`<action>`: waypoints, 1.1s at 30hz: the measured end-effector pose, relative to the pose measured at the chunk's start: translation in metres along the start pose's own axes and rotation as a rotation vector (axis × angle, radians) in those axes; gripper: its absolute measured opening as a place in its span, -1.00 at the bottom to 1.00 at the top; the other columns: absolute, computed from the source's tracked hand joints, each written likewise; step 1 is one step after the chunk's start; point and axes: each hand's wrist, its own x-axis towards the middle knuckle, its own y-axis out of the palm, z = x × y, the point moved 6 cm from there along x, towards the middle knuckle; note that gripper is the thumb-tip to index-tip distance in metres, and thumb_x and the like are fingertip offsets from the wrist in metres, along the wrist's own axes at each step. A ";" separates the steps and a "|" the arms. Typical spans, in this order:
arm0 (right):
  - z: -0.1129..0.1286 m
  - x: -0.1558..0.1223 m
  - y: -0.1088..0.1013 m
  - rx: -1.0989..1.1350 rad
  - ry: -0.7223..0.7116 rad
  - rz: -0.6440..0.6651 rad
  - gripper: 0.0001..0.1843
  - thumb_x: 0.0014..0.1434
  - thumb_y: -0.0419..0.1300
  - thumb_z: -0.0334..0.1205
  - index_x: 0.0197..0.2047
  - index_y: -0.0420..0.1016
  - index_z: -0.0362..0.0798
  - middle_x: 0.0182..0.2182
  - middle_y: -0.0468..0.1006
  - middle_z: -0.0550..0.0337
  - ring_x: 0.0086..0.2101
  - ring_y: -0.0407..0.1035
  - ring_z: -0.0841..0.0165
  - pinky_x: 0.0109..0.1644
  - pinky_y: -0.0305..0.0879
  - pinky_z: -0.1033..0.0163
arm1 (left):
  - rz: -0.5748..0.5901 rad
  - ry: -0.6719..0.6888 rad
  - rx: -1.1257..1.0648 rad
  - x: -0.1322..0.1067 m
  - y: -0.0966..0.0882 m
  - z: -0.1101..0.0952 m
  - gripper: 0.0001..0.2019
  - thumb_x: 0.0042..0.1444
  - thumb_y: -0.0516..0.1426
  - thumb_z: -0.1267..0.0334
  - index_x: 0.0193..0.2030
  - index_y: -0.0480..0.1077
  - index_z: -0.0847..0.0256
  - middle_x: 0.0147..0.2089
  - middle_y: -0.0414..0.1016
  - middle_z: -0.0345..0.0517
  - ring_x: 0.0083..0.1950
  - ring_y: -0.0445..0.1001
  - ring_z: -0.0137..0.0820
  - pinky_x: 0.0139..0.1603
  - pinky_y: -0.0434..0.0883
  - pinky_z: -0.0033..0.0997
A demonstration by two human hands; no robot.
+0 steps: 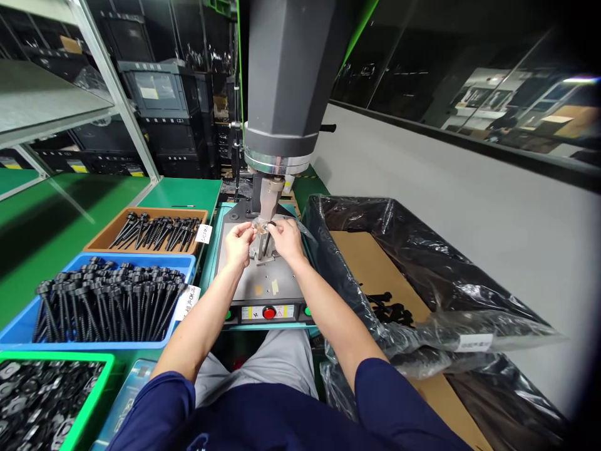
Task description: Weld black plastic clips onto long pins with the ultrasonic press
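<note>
Both my hands reach onto the grey base plate (263, 282) of a press machine, just under its metal horn (268, 197). My left hand (238, 243) pinches a small part at the upright fixture (261, 245). My right hand (286, 239) is closed on a small black part (268, 224) at the top of the same fixture. The parts are too small to name. The big grey machine head (286, 81) hangs above them.
Left of the machine stand a brown tray (106, 238) and a blue bin (28, 322) of long black stemmed parts, and a green bin (89, 401) of small black pieces. At right a cardboard box lined with a black bag (422, 263) holds a few black parts. A red button (268, 312) sits on the front panel.
</note>
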 end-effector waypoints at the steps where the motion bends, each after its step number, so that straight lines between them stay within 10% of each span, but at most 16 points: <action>1: -0.004 -0.006 -0.006 0.051 0.022 0.003 -0.73 0.17 0.18 -0.05 -0.25 0.56 -0.07 -0.33 0.48 0.09 -0.24 0.39 0.23 -0.05 0.33 0.10 | 0.002 -0.001 0.008 -0.003 -0.001 0.002 -0.78 -0.16 0.30 0.37 -0.31 0.45 0.29 -0.32 0.51 -0.10 -0.33 0.50 -0.47 -0.24 0.43 -0.42; 13: -0.041 -0.081 -0.029 1.024 0.616 0.169 -0.49 -0.11 0.41 0.15 -0.28 0.37 -0.02 -0.36 0.60 0.21 -0.40 0.53 0.36 -0.37 0.44 0.32 | -0.004 -0.118 0.168 -0.053 -0.042 0.040 -0.84 -0.12 0.26 0.33 -0.34 0.45 0.24 -0.22 0.51 -0.09 -0.27 0.53 -0.41 -0.17 0.45 -0.34; 18: -0.030 -0.087 -0.028 1.005 0.504 0.193 -0.57 -0.04 0.39 0.10 -0.27 0.40 0.00 -0.36 0.60 0.24 -0.40 0.51 0.39 -0.35 0.44 0.32 | 0.000 -0.124 0.338 -0.083 -0.065 0.039 -0.86 -0.08 0.25 0.28 -0.36 0.44 0.25 0.02 0.49 0.06 -0.18 0.53 -0.37 -0.12 0.45 -0.30; 24: 0.002 -0.096 -0.017 0.931 0.246 0.256 -0.61 -0.01 0.40 0.03 -0.20 0.46 -0.01 -0.36 0.58 0.21 -0.34 0.48 0.34 -0.25 0.47 0.21 | 0.440 0.104 0.660 -0.116 -0.041 0.010 -0.59 0.08 0.21 0.22 0.10 0.40 0.18 0.02 0.52 0.05 -0.01 0.49 -0.28 -0.06 0.45 -0.28; 33: 0.026 -0.108 -0.011 0.734 0.067 0.320 -0.55 0.04 0.37 0.00 -0.03 0.50 0.00 -0.18 0.58 0.10 -0.19 0.47 0.27 -0.11 0.44 0.16 | 0.501 0.355 0.838 -0.119 -0.032 -0.016 -0.82 0.23 0.09 0.20 -0.14 0.49 0.19 -0.16 0.54 -0.06 -0.16 0.47 -0.36 -0.09 0.41 -0.34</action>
